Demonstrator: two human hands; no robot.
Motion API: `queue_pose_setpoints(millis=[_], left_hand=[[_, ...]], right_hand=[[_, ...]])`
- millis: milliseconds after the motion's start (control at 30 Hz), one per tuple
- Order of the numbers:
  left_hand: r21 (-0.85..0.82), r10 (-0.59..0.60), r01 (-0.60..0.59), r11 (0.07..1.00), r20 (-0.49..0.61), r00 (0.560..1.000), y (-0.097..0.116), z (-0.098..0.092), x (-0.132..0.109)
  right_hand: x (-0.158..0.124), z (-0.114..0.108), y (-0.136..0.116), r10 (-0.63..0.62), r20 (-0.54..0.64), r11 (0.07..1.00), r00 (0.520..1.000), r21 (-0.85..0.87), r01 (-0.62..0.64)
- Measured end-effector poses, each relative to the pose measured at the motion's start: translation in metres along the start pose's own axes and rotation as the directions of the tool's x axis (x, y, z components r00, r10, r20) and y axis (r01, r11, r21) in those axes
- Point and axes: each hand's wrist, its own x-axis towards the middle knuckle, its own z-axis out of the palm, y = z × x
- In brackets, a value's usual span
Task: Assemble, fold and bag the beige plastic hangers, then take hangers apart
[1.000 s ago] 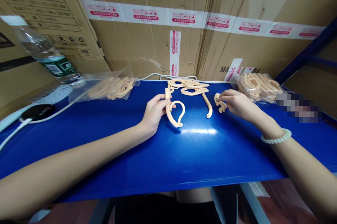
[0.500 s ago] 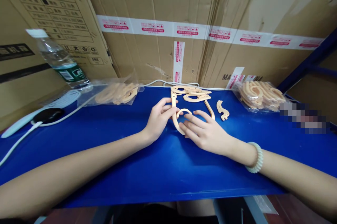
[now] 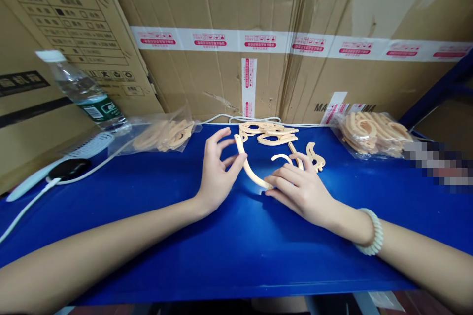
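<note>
Left hand (image 3: 216,176) half-open, thumb against curved beige piece (image 3: 253,173); right hand (image 3: 303,192) pinching its lower end.

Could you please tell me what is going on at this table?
A person is handling a curved, pale beige piece above a glossy blue table. The right hand holds its lower end in the fingers; the left hand is at its upper part, its grip unclear. Beyond lies a pile of flat, looped beige pieces, with a wavy beige piece to the right and clear plastic bags of similar pieces on either side.
</note>
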Motion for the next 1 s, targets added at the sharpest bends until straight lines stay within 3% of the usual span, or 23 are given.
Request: queue_pose_setpoints(millis=[67, 133, 233, 300, 400, 567, 767, 1000], left_hand=[[0.174, 0.245, -0.249, 0.953, 0.044, 0.969, 0.0, -0.004, -0.001], [0.27, 0.42, -0.474, 0.838, 0.235, 0.877, 0.0, -0.009, -0.001], [0.266, 0.441, -0.64, 0.721, 0.536, 0.72, 0.0, -0.012, -0.001], [0.268, 0.399, -0.672, 0.69, 0.635, 0.662, -0.001, -0.011, -0.002], [0.273, 0.354, -0.688, 0.672, 0.697, 0.623, -0.002, -0.008, -0.004], [0.237, 0.332, -0.677, 0.697, 0.73, 0.598, -0.002, -0.006, -0.004], [0.253, 0.356, -0.783, 0.568, 0.782, 0.511, -0.002, -0.006, -0.003], [0.231, 0.378, -0.778, 0.584, 0.77, 0.513, -0.002, -0.007, -0.003]], right_hand=[[-0.001, -0.001, 0.001, 0.031, -0.011, 0.999, 0.999, 0.017, -0.031], [-0.002, -0.001, 0.002, 0.057, -0.015, 0.998, 0.998, 0.027, -0.057], [-0.002, -0.001, 0.002, 0.077, -0.021, 0.996, 0.997, 0.043, -0.076], [-0.002, -0.001, 0.002, 0.069, -0.023, 0.996, 0.997, 0.054, -0.068], [-0.001, -0.002, 0.0, 0.043, -0.023, 0.998, 0.999, 0.042, -0.042], [-0.002, 0.0, -0.002, -0.018, -0.042, 0.999, 0.999, -0.051, 0.016], [-0.004, 0.0, -0.003, -0.016, 0.01, 1.0, 1.0, 0.026, 0.015], [-0.004, 0.005, 0.002, 0.051, 0.038, 0.965, 0.998, 0.257, -0.059]])
